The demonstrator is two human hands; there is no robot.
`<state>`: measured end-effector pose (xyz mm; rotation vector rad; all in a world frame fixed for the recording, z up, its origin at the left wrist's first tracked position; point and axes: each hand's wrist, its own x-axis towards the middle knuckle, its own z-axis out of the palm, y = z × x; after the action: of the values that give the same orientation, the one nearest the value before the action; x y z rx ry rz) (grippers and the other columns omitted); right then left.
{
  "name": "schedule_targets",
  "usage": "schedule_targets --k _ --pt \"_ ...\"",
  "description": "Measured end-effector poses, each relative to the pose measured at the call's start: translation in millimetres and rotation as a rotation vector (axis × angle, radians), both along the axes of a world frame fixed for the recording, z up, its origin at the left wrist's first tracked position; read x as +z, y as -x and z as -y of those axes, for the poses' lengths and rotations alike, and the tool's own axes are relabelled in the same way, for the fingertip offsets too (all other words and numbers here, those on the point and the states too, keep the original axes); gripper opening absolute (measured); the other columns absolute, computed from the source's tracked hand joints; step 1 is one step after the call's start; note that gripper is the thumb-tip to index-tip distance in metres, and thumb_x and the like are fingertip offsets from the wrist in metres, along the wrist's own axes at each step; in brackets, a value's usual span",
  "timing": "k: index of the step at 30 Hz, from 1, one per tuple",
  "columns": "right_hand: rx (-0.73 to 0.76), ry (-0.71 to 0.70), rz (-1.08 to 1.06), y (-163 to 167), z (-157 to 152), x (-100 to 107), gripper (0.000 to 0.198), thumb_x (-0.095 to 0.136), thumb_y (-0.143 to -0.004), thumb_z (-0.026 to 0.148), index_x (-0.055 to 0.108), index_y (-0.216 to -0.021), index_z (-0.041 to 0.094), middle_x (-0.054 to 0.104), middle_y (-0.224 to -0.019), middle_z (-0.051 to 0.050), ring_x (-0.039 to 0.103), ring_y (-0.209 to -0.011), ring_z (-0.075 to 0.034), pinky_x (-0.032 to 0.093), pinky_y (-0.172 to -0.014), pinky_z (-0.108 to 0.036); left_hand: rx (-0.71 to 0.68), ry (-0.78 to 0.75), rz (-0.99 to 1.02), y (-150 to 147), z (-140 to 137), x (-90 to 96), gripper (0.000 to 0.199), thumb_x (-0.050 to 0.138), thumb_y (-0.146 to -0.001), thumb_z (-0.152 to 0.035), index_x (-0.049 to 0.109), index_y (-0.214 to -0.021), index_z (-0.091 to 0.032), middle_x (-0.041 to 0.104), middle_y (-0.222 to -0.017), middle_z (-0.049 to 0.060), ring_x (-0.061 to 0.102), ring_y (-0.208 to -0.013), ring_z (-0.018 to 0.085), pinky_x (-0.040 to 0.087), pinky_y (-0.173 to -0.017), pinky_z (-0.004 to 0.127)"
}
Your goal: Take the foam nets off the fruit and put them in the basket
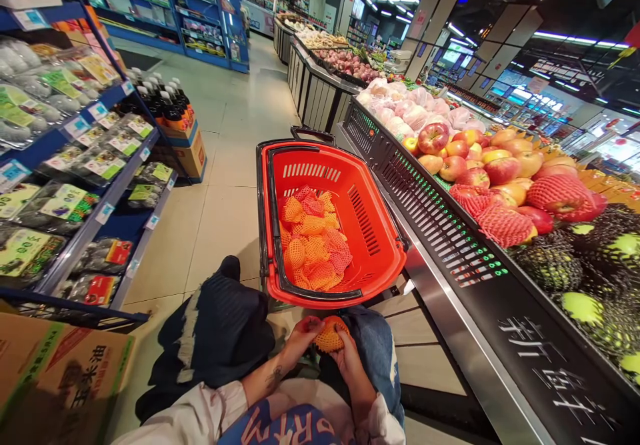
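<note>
orange foam net sleeve (330,335), bunched round something rounded, sits between both hands low in the view, just short of the near rim of the red shopping basket (380,231). the left hand (300,341) clasps its left side, fingers curled onto the mesh, with a reddish bit showing under the fingertips. the right hand (350,358) grips its right side from below and behind, fingers wrapped round the net. what lies inside the mesh cannot be told.

the basket stands on the floor just beyond the hands, its black handle (313,133) at the far end. in it lies a heap of loose foam nets (315,245), orange and pinkish, spread over the near half of its bottom.

right of the basket, touching or nearly touching it, runs a black produce display counter (450,231). on it, beyond the basket's right rim, are apples (480,158), some in red foam nets (500,221), and further right dark netted green fruit (580,298).

left of the basket, well apart across the tiled floor, stands a blue shelf (100,185) of bagged goods. a cardboard box (55,365) lies near its foot. between box and basket is the person's dark trouser knee (220,325).
</note>
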<state>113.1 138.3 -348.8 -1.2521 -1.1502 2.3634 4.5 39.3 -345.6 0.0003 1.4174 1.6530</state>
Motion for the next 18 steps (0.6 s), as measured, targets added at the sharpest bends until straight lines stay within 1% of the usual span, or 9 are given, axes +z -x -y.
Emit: schedule_targets --k 3,6,8,11,13,16,18 --pt "-0.031 0.002 -0.041 0.3 -3.7 0.9 0.066 0.076 -0.061 0.066 0.064 -0.108 0.021 0.072 -0.107 -0.011 0.069 -0.098 -0.026 0.057 -0.085 -0.039 -0.095 -0.047 0.032 -2.1 2.3 3.1 0.071 0.089 -0.038 -0.063 0.06 -0.083 -0.016 0.06 -0.059 -0.004 0.035 -0.045 0.004 0.018 -0.048 0.022" --pt "-0.046 0.008 -0.06 -0.1 -5.9 1.5 0.064 0.074 -0.062 0.066 0.065 -0.108 0.022 0.071 -0.11 -0.011 0.068 -0.102 -0.027 0.057 -0.088 -0.04 -0.145 -0.083 0.048 -4.0 4.5 4.0 0.067 0.09 -0.042 -0.062 0.061 -0.08 -0.015 0.052 -0.056 -0.007 0.028 -0.044 0.003 0.014 -0.048 0.023" --pt "-0.06 0.008 -0.063 -1.2 -7.3 1.4 0.06 0.073 -0.064 0.065 0.065 -0.106 0.023 0.071 -0.109 -0.009 0.067 -0.103 -0.027 0.056 -0.088 -0.041 -0.14 -0.095 0.074 -5.1 5.3 2.8 0.064 0.089 -0.044 -0.062 0.061 -0.078 -0.015 0.046 -0.055 -0.009 0.027 -0.045 0.003 0.013 -0.048 0.023" --pt "-0.072 0.008 -0.057 -3.3 -9.2 -0.8 0.054 0.07 -0.068 0.064 0.065 -0.103 0.024 0.073 -0.104 -0.008 0.068 -0.102 -0.028 0.057 -0.085 -0.042 -0.103 -0.101 0.122 -5.1 4.9 -3.1 0.06 0.086 -0.048 -0.064 0.06 -0.076 -0.017 0.044 -0.056 -0.009 0.032 -0.049 0.005 0.016 -0.049 0.022" --pt "-0.066 0.009 -0.049 -3.8 -9.0 -3.8 0.051 0.071 -0.067 0.06 0.066 -0.101 0.023 0.073 -0.101 -0.009 0.069 -0.098 -0.029 0.057 -0.082 -0.043 -0.073 -0.085 0.135 -3.9 3.8 -9.3 0.059 0.083 -0.05 -0.066 0.059 -0.073 -0.018 0.045 -0.056 -0.008 0.037 -0.051 0.006 0.019 -0.049 0.021" --pt "-0.054 -0.014 -0.047 -3.8 -5.2 -10.3 0.05 0.078 -0.061 0.051 0.068 -0.099 0.021 0.074 -0.1 -0.009 0.069 -0.099 -0.03 0.056 -0.085 -0.042 -0.035 -0.048 0.144 -1.9 2.6 -18.1 0.059 0.077 -0.053 -0.07 0.062 -0.075 -0.017 0.053 -0.06 -0.004 0.045 -0.055 0.01 0.024 -0.05 0.022" --pt "-0.048 -0.052 -0.042 -4.2 -1.5 -14.7 0.048 0.082 -0.056 0.044 0.069 -0.097 0.022 0.075 -0.098 -0.007 0.069 -0.1 -0.03 0.054 -0.088 -0.04 -0.022 -0.024 0.131 -1.5 2.9 -21.1 0.061 0.075 -0.056 -0.071 0.066 -0.08 -0.015 0.061 -0.068 0.0 0.052 -0.061 0.012 0.028 -0.052 0.022"
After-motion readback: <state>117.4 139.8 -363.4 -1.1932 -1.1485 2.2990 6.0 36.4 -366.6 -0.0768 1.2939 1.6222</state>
